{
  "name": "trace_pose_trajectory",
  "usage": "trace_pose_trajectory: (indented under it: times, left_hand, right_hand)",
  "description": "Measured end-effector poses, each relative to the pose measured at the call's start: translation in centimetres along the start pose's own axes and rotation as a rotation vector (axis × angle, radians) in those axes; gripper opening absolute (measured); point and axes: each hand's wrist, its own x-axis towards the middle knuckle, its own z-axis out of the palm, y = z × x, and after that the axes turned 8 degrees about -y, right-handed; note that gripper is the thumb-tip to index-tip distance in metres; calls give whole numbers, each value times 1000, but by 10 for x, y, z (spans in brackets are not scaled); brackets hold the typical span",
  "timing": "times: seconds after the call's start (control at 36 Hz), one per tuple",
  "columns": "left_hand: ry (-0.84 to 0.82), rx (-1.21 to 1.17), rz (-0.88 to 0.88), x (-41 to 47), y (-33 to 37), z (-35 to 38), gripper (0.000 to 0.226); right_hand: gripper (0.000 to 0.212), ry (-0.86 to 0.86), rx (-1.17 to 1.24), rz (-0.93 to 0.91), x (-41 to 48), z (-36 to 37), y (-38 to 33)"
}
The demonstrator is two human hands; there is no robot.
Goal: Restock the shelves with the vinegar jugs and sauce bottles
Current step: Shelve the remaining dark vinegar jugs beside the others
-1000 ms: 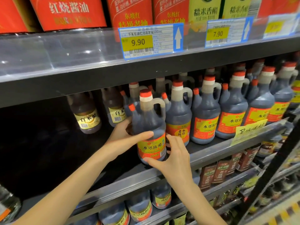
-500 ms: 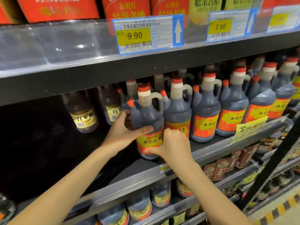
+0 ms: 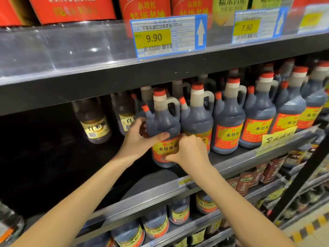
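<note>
A dark vinegar jug [image 3: 164, 122] with a red cap, a handle and a red-and-yellow label stands at the left end of a row on the middle shelf [image 3: 236, 163]. My left hand [image 3: 140, 138] grips its left side, thumb across the front above the label. My right hand [image 3: 188, 150] grips the jug's lower right, fingers curled over the label. To its right, several matching jugs [image 3: 229, 129] stand shoulder to shoulder.
Two white-vinegar bottles [image 3: 94, 125] stand at the back left, with dark bare shelf in front of them. Price tags [image 3: 169, 36] hang on the upper shelf's clear rail below red-labelled bottles. More jugs [image 3: 156, 223] fill the lower shelf. A black post [image 3: 302, 172] crosses at the right.
The jug has slid back and to the right, up against the neighbouring jug. My right hand's fingers went from spread on the label to curled against it. The view moved closer.
</note>
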Motion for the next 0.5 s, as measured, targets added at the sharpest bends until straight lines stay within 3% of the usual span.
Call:
trace_pose_trajectory:
  times: [0.31,0.36,0.44,0.5]
  left_hand:
    - [-107,9,-28,-8,-2,-2,54]
    - [-130,46,-72,-14,-2,-5,62]
    - [-146,80,-150,-23,3,-10,88]
    - [-149,142,-180,-31,10,-12,93]
  right_hand:
    - [52,50,64,-32,-9,-2,7]
    - [44,39,96,-38,-10,-6,10]
    - [49,14,126,-62,-13,-12,15]
    - [53,-4,147,-111,-13,-12,20]
